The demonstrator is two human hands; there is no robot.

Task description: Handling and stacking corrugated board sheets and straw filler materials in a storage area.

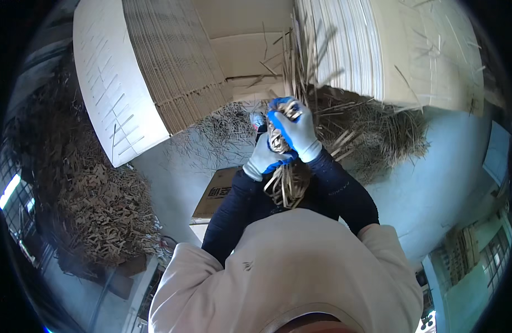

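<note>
Both my hands wear white-and-blue work gloves and are closed around a bundle of thin brown cardboard strips (pixel 290 187). My left hand (pixel 264 156) wraps it lower down, and loose strip ends fan out below toward my body. Higher up, my right hand (pixel 301 132) grips the same bundle, its thumb across the front. More strips (pixel 292 61) stand up behind my hands, between two stacks of cardboard; whether they join the held bundle is hidden.
A stack of cardboard sheets (pixel 175 64) leans at the far left, another stack (pixel 350 47) at the far right. Tangled strips (pixel 392 136) lie below the right one. A heap of cardboard scraps (pixel 103 208) covers the left floor. A brown carton (pixel 214 194) stands beside my left forearm.
</note>
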